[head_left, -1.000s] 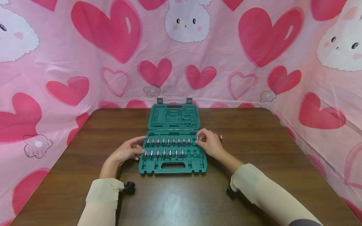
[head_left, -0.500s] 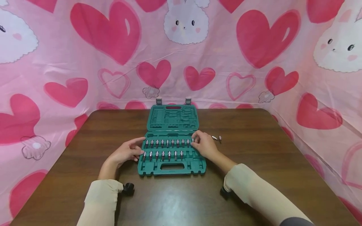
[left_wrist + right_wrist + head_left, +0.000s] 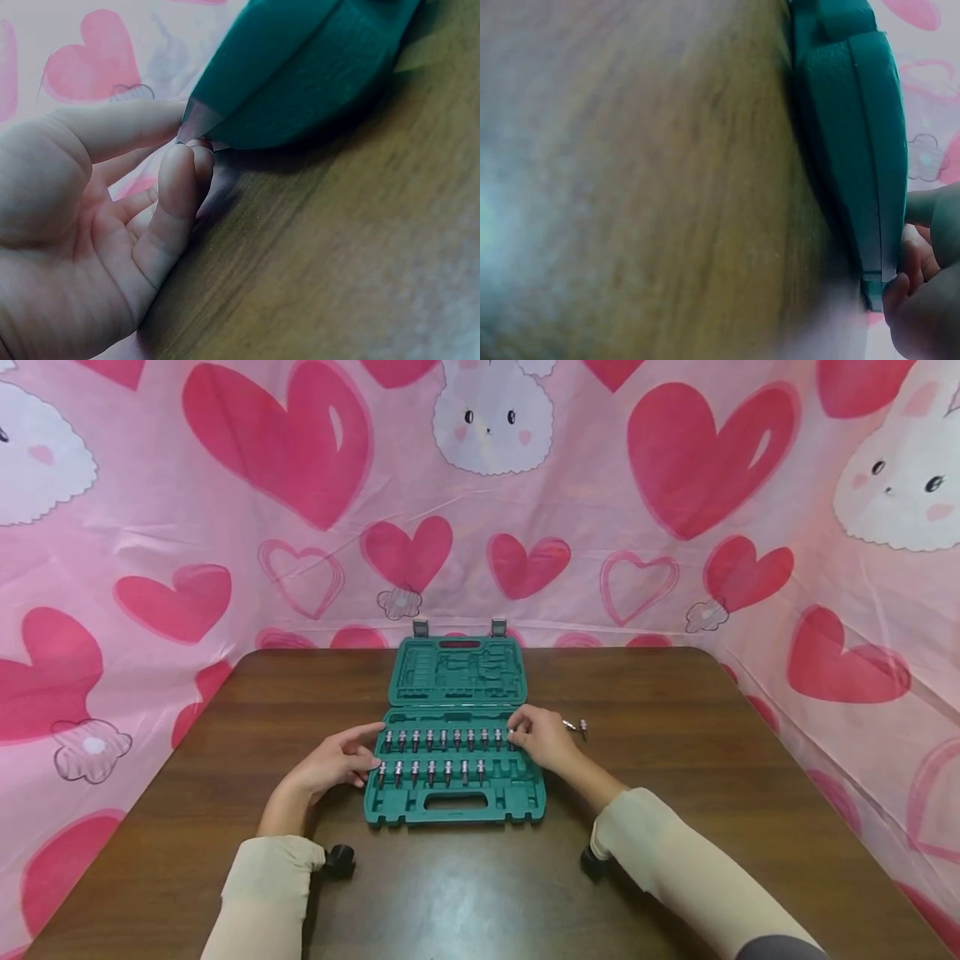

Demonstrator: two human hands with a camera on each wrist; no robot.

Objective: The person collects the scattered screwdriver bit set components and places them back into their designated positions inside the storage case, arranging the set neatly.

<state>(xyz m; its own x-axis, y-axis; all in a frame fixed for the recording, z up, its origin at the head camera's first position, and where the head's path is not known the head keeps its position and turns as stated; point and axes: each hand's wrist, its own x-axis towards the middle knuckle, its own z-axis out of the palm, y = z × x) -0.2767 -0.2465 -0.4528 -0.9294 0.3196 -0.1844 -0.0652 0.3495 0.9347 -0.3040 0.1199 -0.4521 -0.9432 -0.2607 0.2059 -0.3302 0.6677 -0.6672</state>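
A green plastic case (image 3: 454, 817) lies unfolded on the table with two rows of chrome-topped bit sockets in its slots. My left hand (image 3: 330, 762) rests at the case's left edge, index finger reaching to the upper side and thumb lower down. In the left wrist view, the fingertips meet the case corner. At the right end of the upper row, my right hand (image 3: 546, 739) pinches a bit socket (image 3: 512, 740), mostly covered by the fingers. The right wrist view shows the case's side (image 3: 847, 142) with the fingers over its rim, the bit socket hidden there.
Two loose bit sockets (image 3: 583, 726) lie on the brown wooden table (image 3: 660, 735) right of the case. The moulded lid (image 3: 459, 672) lies folded back, its two latches (image 3: 498, 627) standing up at the far edge. A pink heart-patterned cloth (image 3: 300, 460) surrounds the table's back and sides.
My right hand has moved slightly left with the bit socket, down to the end of the upper row. A second loose bit socket has come into sight behind it. The left hand stays put.
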